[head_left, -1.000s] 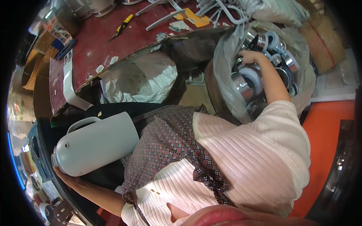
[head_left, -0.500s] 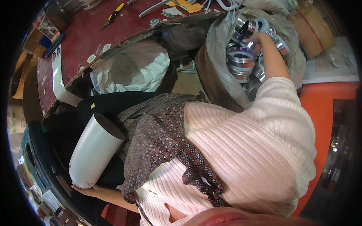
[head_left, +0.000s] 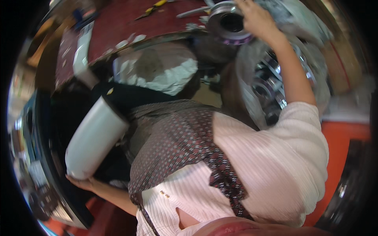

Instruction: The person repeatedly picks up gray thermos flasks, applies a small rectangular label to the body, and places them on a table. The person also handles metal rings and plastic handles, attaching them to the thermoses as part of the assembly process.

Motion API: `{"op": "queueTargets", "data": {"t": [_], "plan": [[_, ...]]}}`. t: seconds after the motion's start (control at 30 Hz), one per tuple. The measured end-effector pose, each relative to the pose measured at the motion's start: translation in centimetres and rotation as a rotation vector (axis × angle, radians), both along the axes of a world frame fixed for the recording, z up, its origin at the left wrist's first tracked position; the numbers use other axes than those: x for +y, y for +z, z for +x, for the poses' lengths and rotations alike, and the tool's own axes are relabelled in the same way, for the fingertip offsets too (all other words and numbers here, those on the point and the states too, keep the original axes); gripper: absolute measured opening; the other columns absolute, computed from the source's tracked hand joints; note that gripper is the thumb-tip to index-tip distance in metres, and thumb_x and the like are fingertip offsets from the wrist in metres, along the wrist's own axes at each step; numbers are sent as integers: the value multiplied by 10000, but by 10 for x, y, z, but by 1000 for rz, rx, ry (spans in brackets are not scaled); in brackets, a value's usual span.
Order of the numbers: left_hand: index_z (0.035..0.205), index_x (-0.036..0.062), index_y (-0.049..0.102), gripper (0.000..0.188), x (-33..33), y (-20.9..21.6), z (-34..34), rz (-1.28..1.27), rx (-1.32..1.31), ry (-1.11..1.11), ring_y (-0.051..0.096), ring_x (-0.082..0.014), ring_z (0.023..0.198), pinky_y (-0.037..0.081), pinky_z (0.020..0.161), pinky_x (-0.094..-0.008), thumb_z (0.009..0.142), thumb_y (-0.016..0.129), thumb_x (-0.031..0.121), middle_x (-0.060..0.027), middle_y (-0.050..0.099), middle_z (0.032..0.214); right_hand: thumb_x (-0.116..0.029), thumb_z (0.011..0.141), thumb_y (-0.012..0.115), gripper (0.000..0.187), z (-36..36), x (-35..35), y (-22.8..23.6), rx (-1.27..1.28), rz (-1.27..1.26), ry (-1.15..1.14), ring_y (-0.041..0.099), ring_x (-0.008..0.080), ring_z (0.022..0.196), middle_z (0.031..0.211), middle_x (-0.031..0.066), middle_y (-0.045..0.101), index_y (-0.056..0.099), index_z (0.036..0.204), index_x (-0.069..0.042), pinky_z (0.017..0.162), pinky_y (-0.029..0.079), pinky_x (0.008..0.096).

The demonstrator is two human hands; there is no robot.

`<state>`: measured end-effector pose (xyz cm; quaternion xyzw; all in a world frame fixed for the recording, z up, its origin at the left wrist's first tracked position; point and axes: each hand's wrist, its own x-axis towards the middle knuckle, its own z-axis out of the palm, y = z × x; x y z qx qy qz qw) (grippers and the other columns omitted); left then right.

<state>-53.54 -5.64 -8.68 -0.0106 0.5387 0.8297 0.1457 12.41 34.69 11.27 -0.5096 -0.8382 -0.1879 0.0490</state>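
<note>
At the lower left, my left hand (head_left: 82,183) supports the closed end of a tilted white cylindrical tumbler body (head_left: 94,143). Its wide dark mouth points up toward the table. My right hand (head_left: 256,17) is raised at the top, fingers closed on the edge of a silver metal ring-shaped part (head_left: 215,21) with a dark centre and a purplish band. Below that wrist, similar shiny metal rings (head_left: 267,84) fill a container lined with a translucent plastic bag (head_left: 246,84). Motion blurs much of the picture.
A dark red table (head_left: 118,27) with a chipped edge spans the back, bearing yellow-handled pliers or cutters (head_left: 151,10) and a white strip (head_left: 82,51). Under it sits a white plastic sack (head_left: 157,70). A cardboard box (head_left: 340,63) stands at the right, above an orange surface (head_left: 338,141).
My right hand has come up out of the bag toward the table edge, carrying a metal ring part. My left hand keeps hold of the tumbler body. The whole view has shifted.
</note>
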Motion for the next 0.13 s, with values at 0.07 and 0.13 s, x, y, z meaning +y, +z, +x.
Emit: {"op": "queueTargets", "data": {"t": [0.07,0.13], "plan": [[1399,94,513,603,-9,-5,15,-47,172,162,470,-330,1333,384,1077,-515,942,574,481,-125,494,1465,-131,799,656,675,-86,-32,-42,155,11,549,601,384,1001,1104,176,609,458,1442,-87,886,483,497],[1419,141,498,601,-22,-9,24,-42,143,193,458,-324,1341,354,1085,-555,937,580,491,-113,483,1472,-293,777,734,767,-159,-42,-62,89,-374,750,598,343,1089,1169,191,596,449,1441,-37,974,464,473]]}}
